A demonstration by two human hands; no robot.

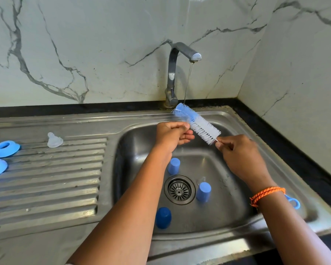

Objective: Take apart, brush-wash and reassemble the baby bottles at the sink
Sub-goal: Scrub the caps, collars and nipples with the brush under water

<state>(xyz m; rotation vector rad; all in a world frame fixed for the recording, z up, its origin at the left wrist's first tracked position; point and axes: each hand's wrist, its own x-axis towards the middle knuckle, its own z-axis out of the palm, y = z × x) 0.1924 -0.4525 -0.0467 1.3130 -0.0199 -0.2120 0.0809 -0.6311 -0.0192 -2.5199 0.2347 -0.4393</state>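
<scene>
1. Brush [197, 123] sitting over the sink [237, 119] basin, between the two hands, its blue tip under the thin water stream [187, 85] running from the tap [175, 73].
2. Right hand [239, 155] pinching the brush stem at the near, lower end, just below the white bristles; fingers curled round it.
3. Left hand [172, 135] lying left of the bristles, fingers curled at their edge near where blue meets white. Whether it is gripping the bristles or something small and clear, cannot tell; that spot is blurred.
4. Brush's long axis running diagonally: tip pointing up-left toward the tap base, stem end pointing down-right toward the right hand.
5. Three blue caps [203, 191] standing in the basin around the drain [179, 189].
6. Two blue rings [6, 148] and a clear teat [54, 140] resting on the ribbed drainboard [52, 178], well left of the hands.
7. Orange cord [266, 195] wrapping the right wrist; a blue loop [294, 202] showing just behind it on the sink's rim.
</scene>
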